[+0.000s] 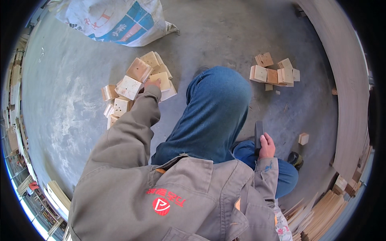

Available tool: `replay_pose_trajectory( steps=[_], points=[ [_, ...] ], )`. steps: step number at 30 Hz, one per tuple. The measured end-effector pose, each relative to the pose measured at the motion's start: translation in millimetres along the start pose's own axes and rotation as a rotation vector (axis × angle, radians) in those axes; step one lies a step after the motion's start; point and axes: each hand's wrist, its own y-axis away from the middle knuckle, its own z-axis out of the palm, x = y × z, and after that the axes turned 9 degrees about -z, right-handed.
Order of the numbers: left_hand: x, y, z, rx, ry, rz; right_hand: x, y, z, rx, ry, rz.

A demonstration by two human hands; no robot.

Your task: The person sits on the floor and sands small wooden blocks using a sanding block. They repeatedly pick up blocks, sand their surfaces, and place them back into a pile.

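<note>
My left hand [153, 84] reaches into a pile of wooden blocks on the concrete floor. Its fingers close on the edge of a pale wooden block [162, 79], though my sleeve and the neighbouring blocks hide part of the grip. Around it lie a reddish block [139, 70], a whitish block with small holes [128, 87] and several more, stacked at odd angles. My right hand [267, 147], beside my right leg, is closed around a dark grey, flat, bar-shaped object [258, 135] held upright; its exact kind cannot be made out.
A second group of wooden blocks [277, 74] sits at the right. One loose block [303, 138] lies nearer me. A white and blue woven sack [120, 22] stands at the far left. A long wooden panel [349, 80] borders the right side, with stacked wood strips [321, 219] below.
</note>
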Motion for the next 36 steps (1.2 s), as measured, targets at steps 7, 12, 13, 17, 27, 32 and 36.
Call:
replay_pose_trajectory(
  steps=[7,12,13,17,27,32,36],
  points=[
    [-64.5,20.3,19.9,0.075,0.314,0.235,-18.4,5.5,4.2,-0.020,0.024,-0.019],
    [-63.3,72.7,24.0,-0.084,0.103,0.098,-19.1,6.1,2.6,-0.018,0.026,-0.045],
    [-59.2,79.8,24.2,-0.123,0.080,0.064,-15.8,4.8,1.8,-0.024,0.035,-0.057],
    [-50.2,71.5,28.1,-0.175,0.310,0.107,3.6,1.3,-4.0,-0.039,0.022,-0.073],
    [-66.1,21.8,51.9,-0.121,0.485,-0.244,-12.2,6.5,-2.9,-0.050,0.035,-0.070],
    [-67.2,17.4,42.1,-0.234,0.524,-0.196,-10.3,4.1,-0.8,-0.064,0.027,-0.080],
    [-67.6,14.9,36.4,-0.191,0.518,-0.222,-16.1,5.7,0.9,-0.076,0.032,-0.096]
  ],
)
